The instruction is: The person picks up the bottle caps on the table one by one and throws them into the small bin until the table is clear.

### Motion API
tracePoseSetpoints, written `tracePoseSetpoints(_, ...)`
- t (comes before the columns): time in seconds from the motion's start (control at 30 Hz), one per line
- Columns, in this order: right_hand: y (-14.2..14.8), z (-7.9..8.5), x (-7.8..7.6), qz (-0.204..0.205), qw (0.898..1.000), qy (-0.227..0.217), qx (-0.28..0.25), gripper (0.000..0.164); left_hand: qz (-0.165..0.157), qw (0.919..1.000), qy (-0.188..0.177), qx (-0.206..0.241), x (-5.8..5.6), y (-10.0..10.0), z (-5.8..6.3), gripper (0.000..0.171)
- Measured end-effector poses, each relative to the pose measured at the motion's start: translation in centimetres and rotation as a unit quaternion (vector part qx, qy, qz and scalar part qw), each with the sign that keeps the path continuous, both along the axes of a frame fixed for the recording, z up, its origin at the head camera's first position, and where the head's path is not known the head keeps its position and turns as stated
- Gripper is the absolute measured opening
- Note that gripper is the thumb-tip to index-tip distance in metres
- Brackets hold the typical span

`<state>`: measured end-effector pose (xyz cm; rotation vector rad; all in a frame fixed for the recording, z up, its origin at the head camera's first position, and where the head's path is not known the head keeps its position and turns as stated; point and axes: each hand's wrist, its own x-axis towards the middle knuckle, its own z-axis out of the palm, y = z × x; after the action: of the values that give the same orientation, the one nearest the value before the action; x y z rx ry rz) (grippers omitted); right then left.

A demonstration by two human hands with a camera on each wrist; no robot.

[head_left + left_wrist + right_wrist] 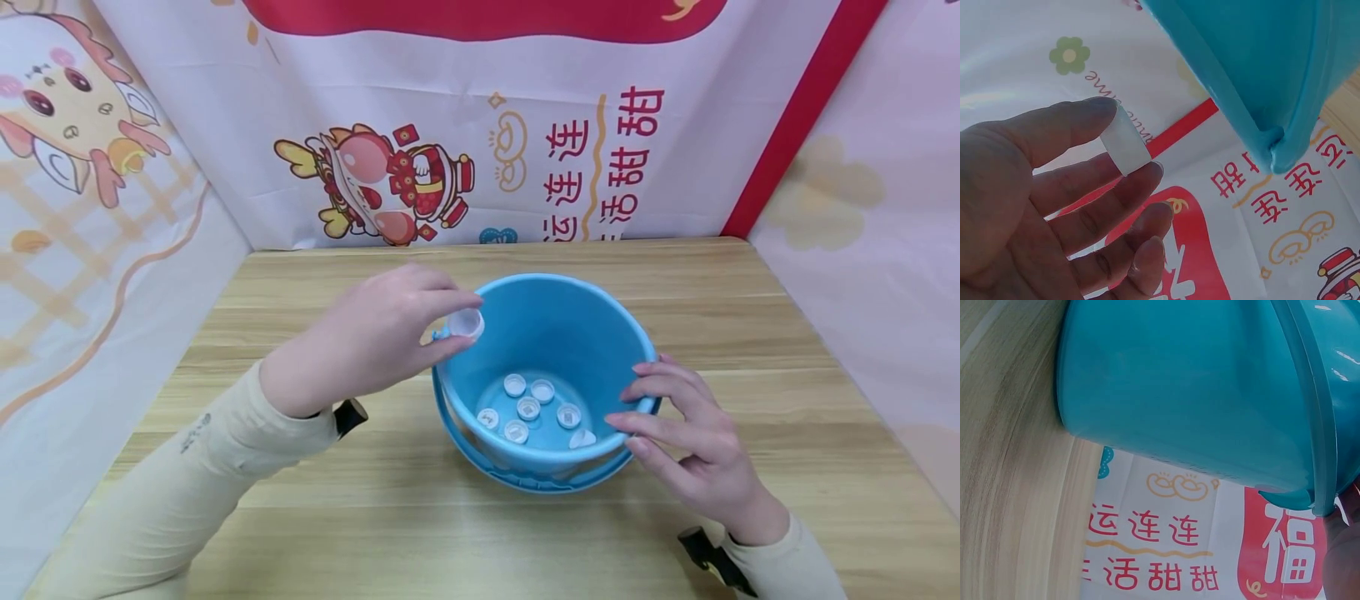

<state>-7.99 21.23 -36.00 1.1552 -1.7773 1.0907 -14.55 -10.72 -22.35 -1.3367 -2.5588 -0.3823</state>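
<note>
A light-blue bucket [562, 329] stands upright, with several white bottle caps [528, 408] scattered over its bottom. Above the bucket's left rim, my left hand [375, 337] pinches a white cap [466, 323] between thumb and fingertips; its hollow side faces the bucket. In the left wrist view the pinched cap [1125, 140] shows its pale side wall, and the other fingers are loosely bent. My right hand [697, 442] grips the right side of the rim, fingers reaching over it and thumb lower on the near side. Only part of that hand [1344, 550] enters the right wrist view.
The bucket's blue handle [525, 482] hangs down around its near side. Underneath is a wood-grain table [337, 517]. Printed cloth [420, 67] with red lettering and cartoon figures hangs behind and on both sides.
</note>
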Motion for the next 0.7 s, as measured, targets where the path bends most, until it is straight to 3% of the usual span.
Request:
tracePoseSetpoints(0.4, -0.05, -0.1, -0.15, 0.002, 1.0, 0.007, -0.002, 0.026, 0.001, 0.9994, -0.005, -0.033, -0.11, 0.81, -0.61, 0.044)
tracePoseSetpoints(0.7, 0.0, -0.07, -0.12, 0.004, 1.0, 0.004, -0.003, 0.026, 0.008, 0.9994, -0.009, -0.034, -0.13, 0.88, -0.52, 0.046)
